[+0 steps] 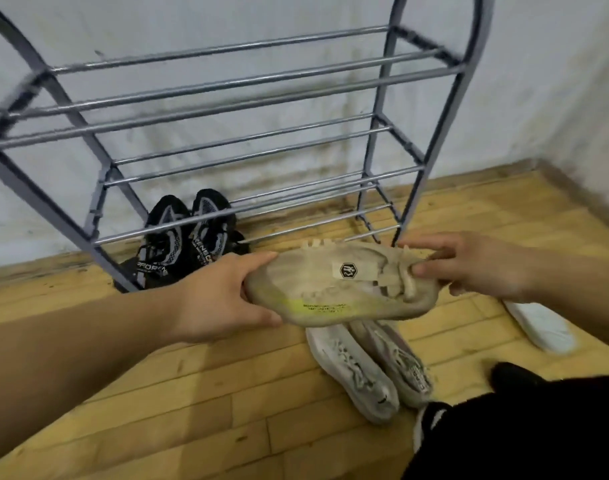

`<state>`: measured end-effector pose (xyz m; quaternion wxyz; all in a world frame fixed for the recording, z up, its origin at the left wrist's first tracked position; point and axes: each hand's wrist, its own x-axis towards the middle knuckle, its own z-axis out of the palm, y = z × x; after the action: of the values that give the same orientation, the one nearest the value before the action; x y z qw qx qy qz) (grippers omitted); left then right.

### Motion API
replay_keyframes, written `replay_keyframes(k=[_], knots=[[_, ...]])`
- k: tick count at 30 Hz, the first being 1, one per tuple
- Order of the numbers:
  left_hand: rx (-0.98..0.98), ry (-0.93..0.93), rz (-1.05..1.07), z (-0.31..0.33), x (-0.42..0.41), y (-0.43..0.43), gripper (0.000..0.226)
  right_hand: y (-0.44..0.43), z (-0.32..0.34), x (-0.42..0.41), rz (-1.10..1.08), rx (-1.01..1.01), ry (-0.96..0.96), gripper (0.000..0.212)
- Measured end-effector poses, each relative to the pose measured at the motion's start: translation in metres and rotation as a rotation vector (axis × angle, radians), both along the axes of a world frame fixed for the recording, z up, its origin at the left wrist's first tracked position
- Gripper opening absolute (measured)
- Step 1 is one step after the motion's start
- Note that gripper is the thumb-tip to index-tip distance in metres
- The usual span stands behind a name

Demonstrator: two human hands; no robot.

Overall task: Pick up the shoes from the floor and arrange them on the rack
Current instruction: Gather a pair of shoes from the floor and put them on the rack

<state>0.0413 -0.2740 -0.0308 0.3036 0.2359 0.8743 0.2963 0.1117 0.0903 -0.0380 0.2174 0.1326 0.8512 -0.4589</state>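
Left hand [223, 296]: grips one end of the worn beige knit sneaker with a yellow-green side stripe [330, 289], thumb on top.
Right hand [476, 268]: pinches the opposite end, beside the laces.
Sneaker position: held in the air, in front of the lower tiers of the grey metal bar rack [244, 81].
Handling: probably light; soft upper, likely to flex.
Hold point: sole edge or collar, judged firmest.
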Motion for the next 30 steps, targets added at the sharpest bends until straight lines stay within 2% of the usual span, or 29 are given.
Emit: replay_keyframes(k=[3, 6, 8, 11, 15, 21, 22, 25, 30], knots=[[0.063, 0.002, 0.035, -0.018, 0.002, 0.05, 0.113, 0.034, -0.026, 0.036, -0.273, -0.128, 0.055, 0.031], [0.202, -0.018, 0.117, -0.028, 0.009, 0.124, 0.092, 0.07, -0.061, 0.08, -0.563, -0.236, 0.088, 0.024], [0.203, 0.014, 0.139, -0.028, 0.017, 0.176, 0.081, 0.089, -0.082, 0.112, -0.807, -0.397, 0.154, 0.023], [0.168, 0.04, 0.025, -0.032, 0.022, 0.246, 0.073, 0.11, -0.11, 0.161, -1.076, -0.62, 0.244, 0.031], [0.113, 0.053, -0.172, -0.021, 0.042, 0.317, 0.065, 0.128, -0.134, 0.212, -1.294, -0.663, 0.249, 0.031], [0.05, 0.228, -0.276, -0.026, 0.077, 0.374, 0.053, 0.144, -0.161, 0.252, -1.359, -0.652, 0.117, 0.022], [0.048, 0.249, -0.279, -0.031, 0.08, 0.374, 0.051, 0.149, -0.167, 0.256, -1.342, -0.573, 0.073, 0.021], [0.002, 0.328, -0.273, -0.044, 0.081, 0.374, 0.053, 0.169, -0.189, 0.271, -1.209, -0.165, -0.035, 0.029], [-0.169, 0.354, -0.369, -0.051, 0.092, 0.375, 0.054, 0.191, -0.208, 0.31, -0.991, 0.085, -0.198, 0.029]])
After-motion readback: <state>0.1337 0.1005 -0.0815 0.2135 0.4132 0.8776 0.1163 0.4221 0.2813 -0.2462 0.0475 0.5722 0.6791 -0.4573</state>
